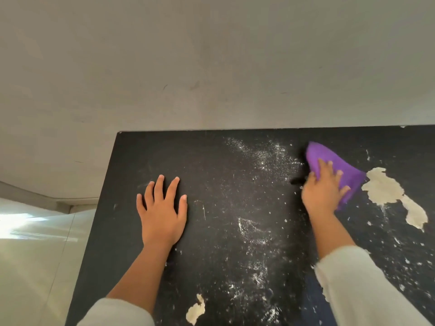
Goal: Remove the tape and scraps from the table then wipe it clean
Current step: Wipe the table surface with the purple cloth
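Grey wall [188, 55] behind; pale floor [35, 255] (possibly tiled) left.

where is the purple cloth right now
In the head view the purple cloth lies on the black table toward its far right, under the right hand, just left of a large pale chipped patch.

Purple cloth [334, 165] on black table [188, 156] flecked with white specks [256, 231].

The flat black table top [211, 161] has open surface between the left hand [162, 212], pressed flat at centre-left, and the right hand [323, 189] on the crumpled purple cloth [334, 165] far right. The grey wall [211, 67] closes the far edge.
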